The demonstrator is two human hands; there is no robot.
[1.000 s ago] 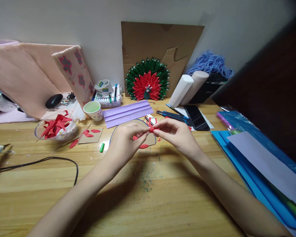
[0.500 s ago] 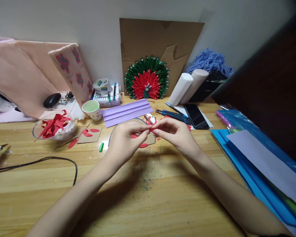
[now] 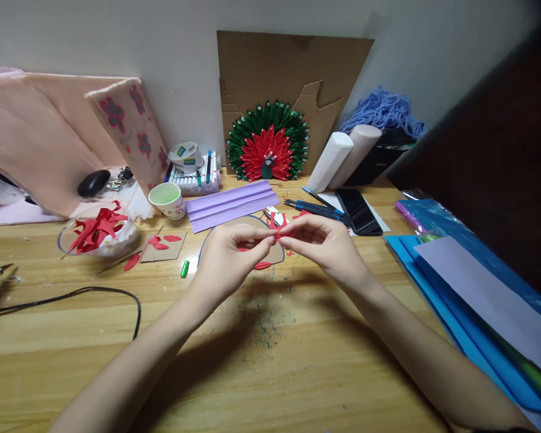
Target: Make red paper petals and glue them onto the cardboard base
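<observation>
My left hand (image 3: 234, 249) and my right hand (image 3: 322, 240) meet over the table, thumbs and forefingers pinched on a small piece of red crepe paper (image 3: 278, 235). The fingers cover most of it. Behind and below my hands lies a round cardboard disc (image 3: 277, 257) with a blue edge, partly hidden, with red paper petals (image 3: 262, 265) on it. To the left, more red petals (image 3: 161, 246) rest on and beside a small cardboard square (image 3: 174, 252). A clear bowl (image 3: 130, 240) holds red paper strips (image 3: 100, 228).
Behind my hands lie folded purple crepe paper (image 3: 232, 206), a cutter (image 3: 315, 210) and a phone (image 3: 359, 211). A paper cup (image 3: 168, 201) stands left. A peacock picture (image 3: 267, 144) leans on the wall. Blue sheets (image 3: 460, 313) lie right; a black cable (image 3: 90, 288) and green cap (image 3: 184, 269) left.
Both hands stay nearly in place, still pinching the red paper. The fingers have shifted only slightly, and a bit more red shows by the right fingertips.
</observation>
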